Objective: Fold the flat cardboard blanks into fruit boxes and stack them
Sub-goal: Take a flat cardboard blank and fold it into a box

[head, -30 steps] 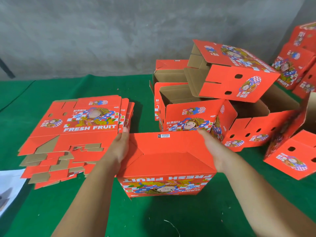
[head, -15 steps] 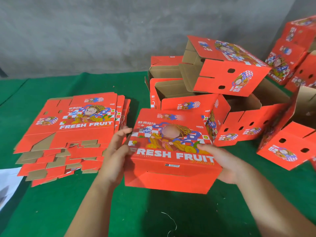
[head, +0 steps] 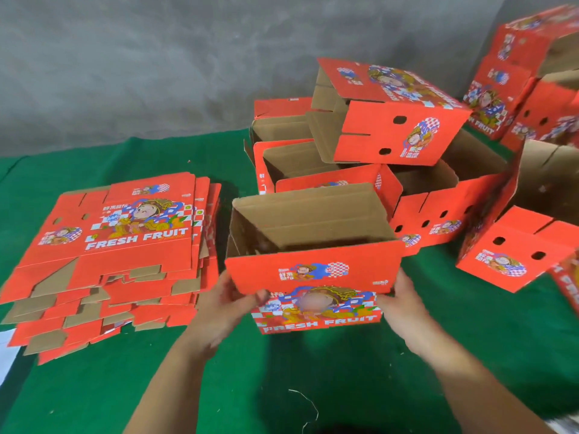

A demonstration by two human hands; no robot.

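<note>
A red folded fruit box [head: 313,277] stands upright in front of me with its brown inside showing and its top flaps open. My left hand [head: 225,311] grips its left side, thumb on the printed front. My right hand [head: 404,305] holds its right side. A stack of flat red blanks [head: 119,252] lies to the left on the green cloth.
Behind and to the right, several folded red boxes [head: 391,120] lie in a loose pile, some tipped on their sides. More boxes [head: 517,83] are stacked at the far right. A grey wall stands behind the table. White paper [head: 6,355] lies at the left edge.
The box was turned over between my hands: its closed bottom faced up a second ago, then the printed side, and now the open top faces up.
</note>
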